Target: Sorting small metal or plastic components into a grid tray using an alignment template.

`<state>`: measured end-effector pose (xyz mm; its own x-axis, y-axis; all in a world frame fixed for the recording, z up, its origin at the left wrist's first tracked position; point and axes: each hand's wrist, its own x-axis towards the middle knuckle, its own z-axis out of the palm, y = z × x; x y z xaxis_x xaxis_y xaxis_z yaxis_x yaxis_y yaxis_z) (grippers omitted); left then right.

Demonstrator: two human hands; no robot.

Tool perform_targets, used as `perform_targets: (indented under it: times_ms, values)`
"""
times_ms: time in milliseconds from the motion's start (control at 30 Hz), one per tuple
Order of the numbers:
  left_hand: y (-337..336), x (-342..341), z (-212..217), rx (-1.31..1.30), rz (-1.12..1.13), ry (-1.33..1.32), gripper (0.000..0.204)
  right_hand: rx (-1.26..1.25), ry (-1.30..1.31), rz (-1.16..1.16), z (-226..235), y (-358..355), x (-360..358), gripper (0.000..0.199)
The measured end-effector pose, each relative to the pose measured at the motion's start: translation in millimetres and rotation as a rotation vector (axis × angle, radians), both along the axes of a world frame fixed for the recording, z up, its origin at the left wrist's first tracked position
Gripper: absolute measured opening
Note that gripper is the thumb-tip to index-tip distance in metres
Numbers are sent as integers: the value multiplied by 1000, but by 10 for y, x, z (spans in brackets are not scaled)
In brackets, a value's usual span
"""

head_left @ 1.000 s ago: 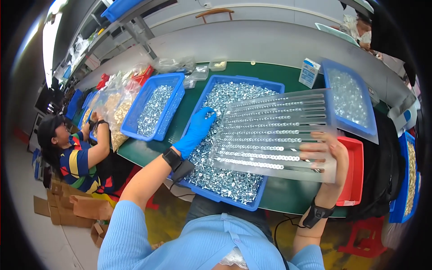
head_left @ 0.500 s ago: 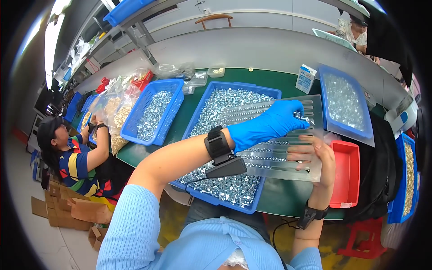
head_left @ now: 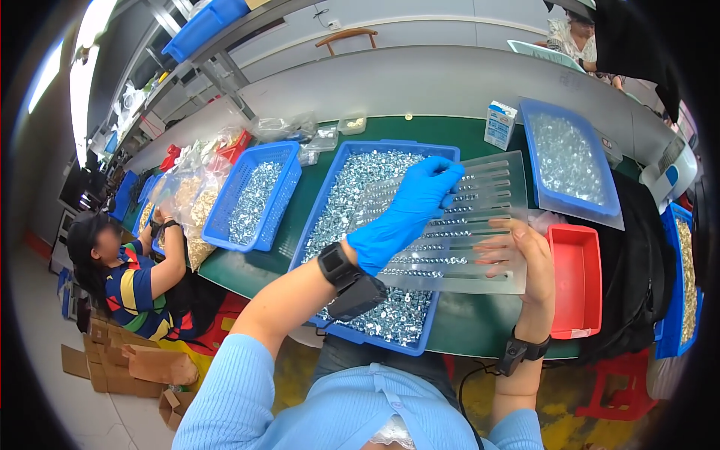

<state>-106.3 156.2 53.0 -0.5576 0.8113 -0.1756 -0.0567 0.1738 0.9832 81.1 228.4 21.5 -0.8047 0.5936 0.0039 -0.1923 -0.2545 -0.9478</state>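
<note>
One clear slotted plate (head_left: 480,225), its grooves lined with rows of small screws, is held tilted over the right part of one long blue tray (head_left: 352,225) heaped with loose screws, on the green counter (head_left: 465,330). The plate's right edge is gripped by the bare right hand (head_left: 525,255), whose fingers are curled round it, thumb on top. The left hand (head_left: 409,214), in a blue glove, is laid flat on the plate's upper left part, fingers spread and pointing away, the forearm stretched across the tray with a black band at the wrist. Two more blue trays of screws are seen, one (head_left: 255,196) to the left and one (head_left: 570,161) at the far right. One red bin (head_left: 576,281) stands just beside the right hand. A second person (head_left: 131,274) is seated at the left end of the counter.
</note>
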Motion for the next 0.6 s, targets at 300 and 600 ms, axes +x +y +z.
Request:
perform_targets:
  times_ms: [300, 600]
  values:
    - [52, 386, -74, 418, 138, -548, 25, 3, -14, -13, 5, -20, -48, 50]
    - [-125, 313, -110, 466, 269, -475, 39, 2, -13, 41, -2, 6, -23, 44]
